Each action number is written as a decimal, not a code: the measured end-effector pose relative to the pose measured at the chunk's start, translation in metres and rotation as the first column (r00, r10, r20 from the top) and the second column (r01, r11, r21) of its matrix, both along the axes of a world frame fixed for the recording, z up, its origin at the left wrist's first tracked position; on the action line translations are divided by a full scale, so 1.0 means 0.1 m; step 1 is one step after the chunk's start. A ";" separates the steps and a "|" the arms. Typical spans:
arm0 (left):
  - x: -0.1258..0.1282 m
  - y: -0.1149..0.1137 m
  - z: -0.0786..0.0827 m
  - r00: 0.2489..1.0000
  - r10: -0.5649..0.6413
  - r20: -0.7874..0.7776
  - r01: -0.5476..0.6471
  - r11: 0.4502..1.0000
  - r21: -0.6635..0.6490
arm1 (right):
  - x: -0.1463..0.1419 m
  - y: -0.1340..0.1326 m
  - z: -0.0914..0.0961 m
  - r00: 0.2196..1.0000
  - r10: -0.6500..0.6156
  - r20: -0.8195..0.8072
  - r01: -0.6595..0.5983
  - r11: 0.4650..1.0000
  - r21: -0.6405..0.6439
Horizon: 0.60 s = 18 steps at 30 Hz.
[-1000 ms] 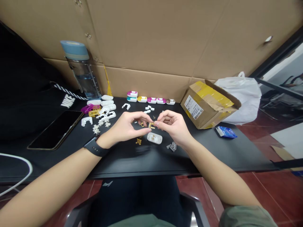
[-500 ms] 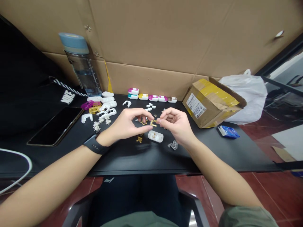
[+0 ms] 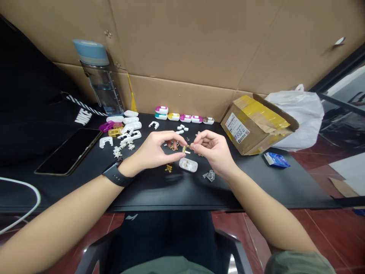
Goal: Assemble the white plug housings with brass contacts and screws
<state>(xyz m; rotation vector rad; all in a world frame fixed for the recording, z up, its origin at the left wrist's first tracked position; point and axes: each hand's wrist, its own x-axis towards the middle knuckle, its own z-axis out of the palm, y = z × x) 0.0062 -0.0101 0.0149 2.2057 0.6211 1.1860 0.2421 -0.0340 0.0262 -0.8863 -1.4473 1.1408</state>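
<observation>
Between thumb and forefinger, my left hand (image 3: 159, 149) pinches a small brass-coloured metal piece (image 3: 184, 149) above the table. My right hand (image 3: 212, 150) is closed in a pinch at the other side, its fingertips on a tiny gold-coloured part (image 3: 189, 146) that meets the brass piece; whether the two are joined I cannot tell. Just below lies an oval white plastic shell (image 3: 188, 164) with small metal bits in it. Gold-coloured parts (image 3: 169, 168) lie to its left and clear plastic pieces (image 3: 210, 175) to its right. More brass pieces are partly hidden behind my fingers.
Coloured-and-white oval cases (image 3: 185, 118) line the back. White plastic parts (image 3: 132, 126), a phone (image 3: 68, 152) and a water bottle (image 3: 104, 87) are at left. A cardboard box (image 3: 256, 127), a white bag (image 3: 302, 114) and a blue packet (image 3: 276, 160) are at right.
Both hands stay nearly in place, still pinching the small metal parts. The whole view has shifted slightly, so everything appears a little farther right.
</observation>
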 end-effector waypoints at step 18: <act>0.02 -0.04 0.03 0.999 0.047 0.004 -0.047 0.998 0.049 | -0.01 -0.02 -0.01 1.000 -0.029 0.003 0.029 1.000 -0.009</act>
